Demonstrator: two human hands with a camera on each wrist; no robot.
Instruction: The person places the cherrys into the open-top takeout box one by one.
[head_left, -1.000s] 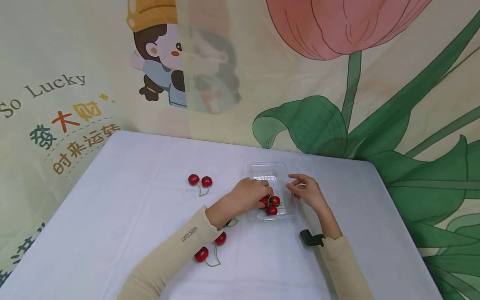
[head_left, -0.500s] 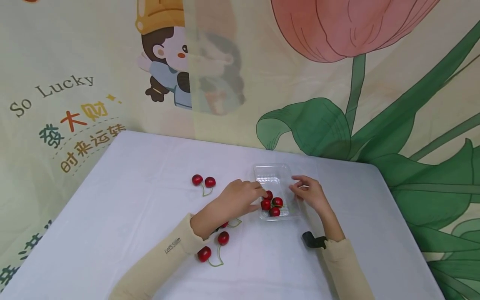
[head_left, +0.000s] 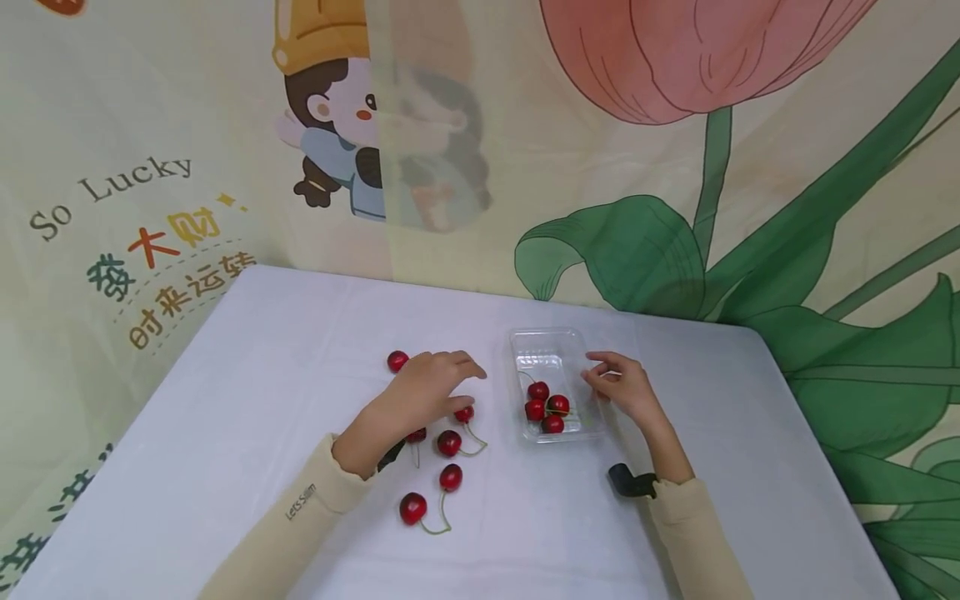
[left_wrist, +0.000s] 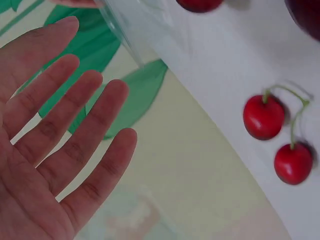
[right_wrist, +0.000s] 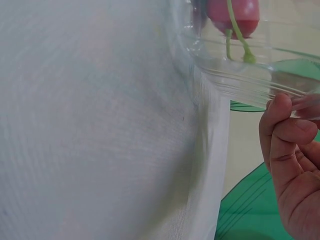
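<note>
My left hand (head_left: 423,387) hovers over the cherries on the left, its fingers extended and holding nothing; the left wrist view shows the spread fingers and palm (left_wrist: 60,135). Under and beside it lie cherry pairs on green stems, with a cherry (head_left: 449,443) near the thumb and another cherry (head_left: 397,361) behind the hand, its partner hidden. My right hand (head_left: 622,385) pinches the right rim of a clear plastic box (head_left: 551,335); part of a finger shows through the plastic in the right wrist view. Inside the box several cherries (head_left: 557,405) sit toward its near end.
A joined cherry pair (head_left: 412,508) lies nearest the front. The white-covered table (head_left: 540,533) meets a printed backdrop (head_left: 450,250) at its back edge. A black wrist mount (head_left: 628,481) sticks out from the right wrist.
My left hand has let go of cherries inside the box and moved left, out over the loose cherries. The right hand stays at the box's rim.
</note>
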